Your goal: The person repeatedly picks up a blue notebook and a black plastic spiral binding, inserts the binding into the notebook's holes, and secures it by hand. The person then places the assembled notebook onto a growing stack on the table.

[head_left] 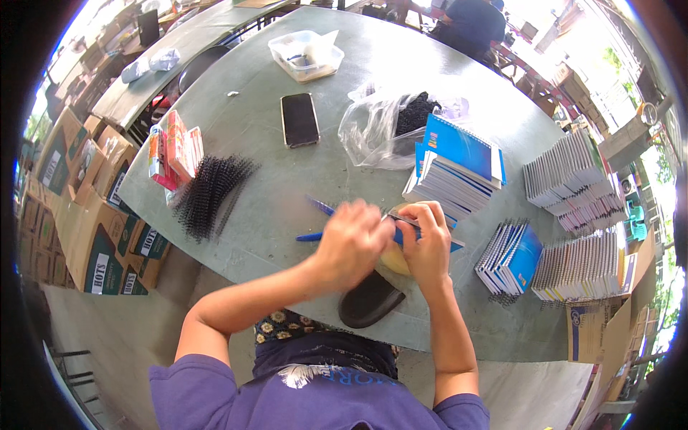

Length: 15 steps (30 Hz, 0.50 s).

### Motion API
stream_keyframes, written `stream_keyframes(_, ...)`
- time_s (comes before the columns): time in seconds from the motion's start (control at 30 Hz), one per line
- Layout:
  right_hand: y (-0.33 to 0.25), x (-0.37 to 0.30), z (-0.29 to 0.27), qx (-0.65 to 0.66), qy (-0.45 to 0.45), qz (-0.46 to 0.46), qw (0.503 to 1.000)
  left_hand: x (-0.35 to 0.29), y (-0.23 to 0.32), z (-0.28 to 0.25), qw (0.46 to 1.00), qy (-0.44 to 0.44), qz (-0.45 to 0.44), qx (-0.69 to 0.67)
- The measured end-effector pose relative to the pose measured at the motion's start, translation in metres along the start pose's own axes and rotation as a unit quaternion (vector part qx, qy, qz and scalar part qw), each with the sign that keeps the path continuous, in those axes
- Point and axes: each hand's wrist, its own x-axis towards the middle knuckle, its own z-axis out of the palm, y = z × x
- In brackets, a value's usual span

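Note:
My right hand (428, 240) is closed, thumb and fingers pinching a thin blue-covered notebook (456, 246) that is mostly hidden. Beside it, my left hand (351, 240) has curled fingers smeared by motion; whether it holds anything is unclear. Two blue handles (309, 237) stick out to the left of that hand, perhaps from pliers; a small metallic bit shows between the hands. Under the right hand lies a pale yellow round thing (395, 259), partly covered. A dark, rounded flat object (370, 299) sits at the table's near edge.
Blue spiral notebooks (459, 161) stand stacked at right, with more notebook stacks (573, 265) beyond. Black spiral coils (212, 197) lie left near red-and-white packets (175, 150). Farther back are a phone (299, 120), a plastic bag (369, 132) and a clear tub (295, 68). Cartons (100, 244) flank the table.

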Motion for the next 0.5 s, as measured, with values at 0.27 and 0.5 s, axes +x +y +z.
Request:
stream_keyframes(0.27,0.059,-0.019,-0.055,0.289,-0.049,0.202,0.935,-0.015,0.012,-0.028,0.967,-0.042,-0.109,-0.228)
stream_keyframes(0.5,0.064,-0.045,-0.031,0.341,0.048,0.189,0.919,-0.012,-0.003,-0.021,0.968,-0.180,-0.049,-0.170)
